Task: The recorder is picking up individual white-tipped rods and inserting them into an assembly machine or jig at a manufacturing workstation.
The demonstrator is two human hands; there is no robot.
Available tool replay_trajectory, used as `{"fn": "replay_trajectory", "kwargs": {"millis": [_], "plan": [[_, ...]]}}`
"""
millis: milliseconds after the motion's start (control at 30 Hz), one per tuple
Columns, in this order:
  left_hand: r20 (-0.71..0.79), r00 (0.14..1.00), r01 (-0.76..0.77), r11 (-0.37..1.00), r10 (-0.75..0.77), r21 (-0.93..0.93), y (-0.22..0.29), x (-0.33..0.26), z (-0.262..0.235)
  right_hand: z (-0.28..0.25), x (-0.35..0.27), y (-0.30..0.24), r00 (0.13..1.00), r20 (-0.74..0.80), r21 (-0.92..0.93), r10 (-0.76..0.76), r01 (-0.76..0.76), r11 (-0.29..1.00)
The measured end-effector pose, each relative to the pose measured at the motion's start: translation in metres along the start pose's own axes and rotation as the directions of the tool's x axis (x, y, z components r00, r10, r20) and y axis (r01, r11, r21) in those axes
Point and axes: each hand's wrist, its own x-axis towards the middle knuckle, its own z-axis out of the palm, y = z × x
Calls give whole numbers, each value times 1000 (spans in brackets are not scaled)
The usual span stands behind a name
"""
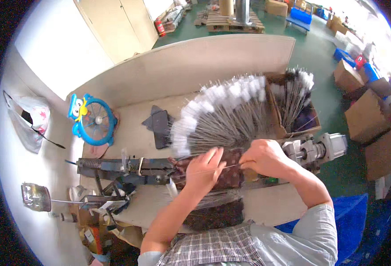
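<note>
A thin metal wire (231,166) stretches between my two hands. Its right end is pinched between the thumb and fingertips of my right hand (266,157). My left hand (203,172) is closed loosely about the wire, thumb toward the fingers. Just left of that hand is a white brush-like tip (172,188); whether it belongs to this wire I cannot tell. Beneath both hands lies a dark brown furry cloth (231,179). Beyond them, a large fan of wire-stemmed brushes with white tufts (224,106) spreads over the bench, stems toward me.
An open cardboard box (304,128) holds more brushes. Right of my right hand sits a metal motor-like machine (317,150); a dark clamp arm (124,170) reaches in from the left. A phone (161,128) and blue round toy fan (95,122) lie farther left. A raised board (195,62) borders the back.
</note>
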Motion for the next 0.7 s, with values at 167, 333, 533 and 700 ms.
{"fn": "replay_trajectory", "kwargs": {"millis": [167,333,533,700], "plan": [[423,735,653,386,-530,-651,-9,-83,-35,44,65,-60,911,-109,114,-397,409,906],[871,266,174,-868,-413,-465,-60,-143,-32,95,97,-98,908,-170,35,-384,395,918],[670,515,188,-692,-535,-697,-68,-109,-83,93,100,-111,951,-33,-142,-308,301,943],[346,630,755,444,-695,-483,-70,-124,-29,97,103,-116,963,-7,-195,-268,261,945]]}}
